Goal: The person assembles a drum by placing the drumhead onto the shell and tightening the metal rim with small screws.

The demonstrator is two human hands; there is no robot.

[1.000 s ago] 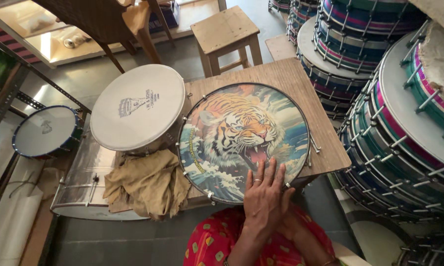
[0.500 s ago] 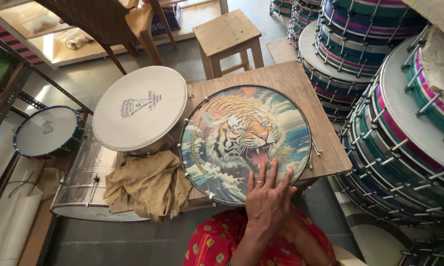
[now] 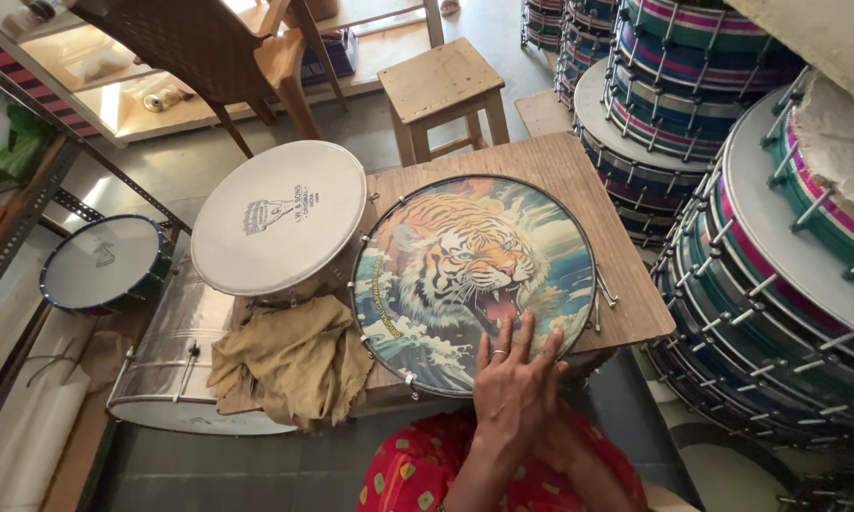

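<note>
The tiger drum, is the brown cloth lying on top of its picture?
No, the brown cloth lies to the left of the tiger drum, over the metal drum.

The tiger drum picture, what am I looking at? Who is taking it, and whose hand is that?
There is no machine here, just a person. The camera sits on that person's head and looks down, so you see what they see. There is only this one view.

The left hand lies flat, fingers spread, on the near edge of the round tiger drum. It wears a ring and holds nothing. The right hand is mostly hidden under it.

The tiger drum rests on a wooden table. Beside it are a white drum and a crumpled tan cloth. Stacked colourful drums stand to the right, and a wooden stool stands behind the table.
</note>
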